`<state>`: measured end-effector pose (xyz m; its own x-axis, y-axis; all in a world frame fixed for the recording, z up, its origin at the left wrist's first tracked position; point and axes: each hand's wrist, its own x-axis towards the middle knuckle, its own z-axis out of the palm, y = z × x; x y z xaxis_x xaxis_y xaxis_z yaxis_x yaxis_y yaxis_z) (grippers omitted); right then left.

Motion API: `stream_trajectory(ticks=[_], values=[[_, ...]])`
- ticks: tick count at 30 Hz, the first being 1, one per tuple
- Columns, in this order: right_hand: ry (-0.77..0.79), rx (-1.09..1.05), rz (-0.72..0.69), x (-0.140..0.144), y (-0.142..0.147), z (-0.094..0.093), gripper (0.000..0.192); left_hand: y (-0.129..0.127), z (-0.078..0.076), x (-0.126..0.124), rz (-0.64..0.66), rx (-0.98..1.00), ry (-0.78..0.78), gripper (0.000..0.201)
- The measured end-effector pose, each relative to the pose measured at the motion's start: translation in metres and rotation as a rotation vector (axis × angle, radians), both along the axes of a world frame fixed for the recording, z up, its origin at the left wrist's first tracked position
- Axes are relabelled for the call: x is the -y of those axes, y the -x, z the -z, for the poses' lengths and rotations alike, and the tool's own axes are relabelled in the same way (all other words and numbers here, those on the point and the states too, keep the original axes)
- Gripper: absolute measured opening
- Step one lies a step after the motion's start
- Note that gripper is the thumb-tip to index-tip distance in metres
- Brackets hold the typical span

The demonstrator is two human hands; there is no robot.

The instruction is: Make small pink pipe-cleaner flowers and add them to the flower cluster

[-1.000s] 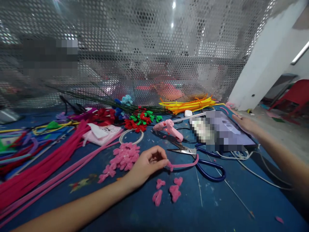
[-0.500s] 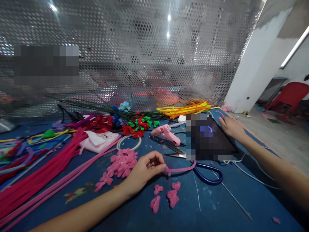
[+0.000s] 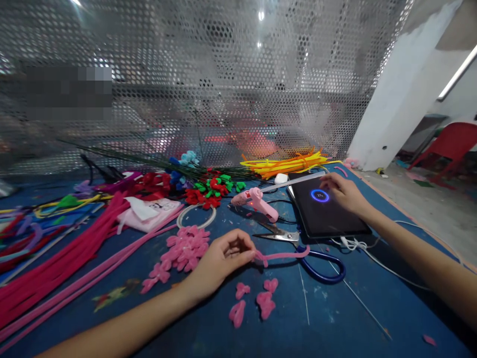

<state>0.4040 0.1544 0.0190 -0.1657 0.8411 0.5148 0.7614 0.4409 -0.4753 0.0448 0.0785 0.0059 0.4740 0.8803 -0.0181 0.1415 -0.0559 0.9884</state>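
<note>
Left hand pinching pipe cleaner, right hand on tablet

Left hand [image 3: 219, 258] rests on blue table [image 3: 335, 318], fingertips closed on end of pink pipe cleaner [image 3: 283, 255] lying across scissors [image 3: 298, 243]; right hand [image 3: 345, 191] reaches forward, fingers loosely spread on tablet [image 3: 324, 214]; perforated metal screen [image 3: 223, 74] behind

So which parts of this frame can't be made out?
Head view only:
- The left hand pinches a pink pipe cleaner; its fingers cover the held end.
- The right hand rests on the tablet; the figure in its blue ring is too small to read.
- The scissors run partly under the tablet.
- A pixelated patch blanks part of the mesh screen.
</note>
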Motion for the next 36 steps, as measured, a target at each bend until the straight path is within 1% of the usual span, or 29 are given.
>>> stream_trajectory(ticks=[2, 4, 6, 9, 11, 13, 15, 17, 19, 21, 25, 27, 29, 31, 33, 36], values=[[0.011, 0.004, -0.007, 0.005, 0.005, -0.002, 0.024, 0.000, 0.002, 0.000, -0.007, 0.008, 0.000, 0.018], [0.037, 0.017, -0.038, 0.014, 0.018, -0.007, 0.023, 0.000, 0.004, 0.000, -0.018, 0.010, -0.004, 0.017], [0.069, 0.053, -0.099, 0.027, 0.036, -0.011, 0.022, 0.000, 0.004, 0.000, -0.033, -0.001, -0.012, 0.016], [0.096, 0.200, -0.240, 0.053, 0.068, -0.017, 0.022, 0.000, 0.002, 0.003, -0.055, -0.029, -0.033, 0.016], [0.082, 0.259, -0.310, 0.073, 0.090, -0.018, 0.023, -0.002, -0.001, 0.005, -0.067, -0.032, -0.052, 0.014], [0.081, 0.258, -0.345, 0.092, 0.109, -0.015, 0.020, -0.010, -0.003, 0.005, -0.067, -0.007, -0.071, 0.012], [0.063, 0.292, -0.386, 0.107, 0.124, -0.008, 0.019, -0.022, -0.005, 0.005, -0.048, 0.043, -0.087, 0.011], [-0.020, 0.376, -0.401, 0.115, 0.134, 0.002, 0.017, -0.036, -0.003, 0.003, -0.018, 0.109, -0.098, 0.012], [-0.108, 0.437, -0.376, 0.116, 0.138, 0.014, 0.021, -0.048, -0.001, 0.001, 0.004, 0.169, -0.096, 0.013], [-0.138, 0.446, -0.338, 0.114, 0.138, 0.022, 0.024, -0.056, 0.003, -0.002, 0.013, 0.219, -0.076, 0.014], [-0.089, 0.414, -0.329, 0.111, 0.136, 0.026, 0.022, -0.058, 0.007, -0.007, 0.052, 0.241, 0.035, 0.016], [-0.025, 0.383, -0.340, 0.111, 0.135, 0.025, 0.019, -0.057, 0.006, -0.008, 0.084, 0.216, 0.050, 0.015], [0.049, 0.350, -0.347, 0.111, 0.135, 0.024, 0.017, -0.056, 0.004, -0.008, 0.109, 0.189, 0.006, 0.013], [0.091, 0.350, -0.357, 0.110, 0.136, 0.024, 0.018, -0.055, 0.002, -0.007, 0.125, 0.144, -0.057, 0.012], [0.074, 0.388, -0.370, 0.110, 0.136, 0.025, 0.019, -0.055, 0.000, -0.006, 0.136, 0.090, -0.100, 0.012], [-0.019, 0.479, -0.372, 0.110, 0.138, 0.028, 0.019, -0.055, -0.001, -0.005, 0.139, 0.039, -0.120, 0.013]])
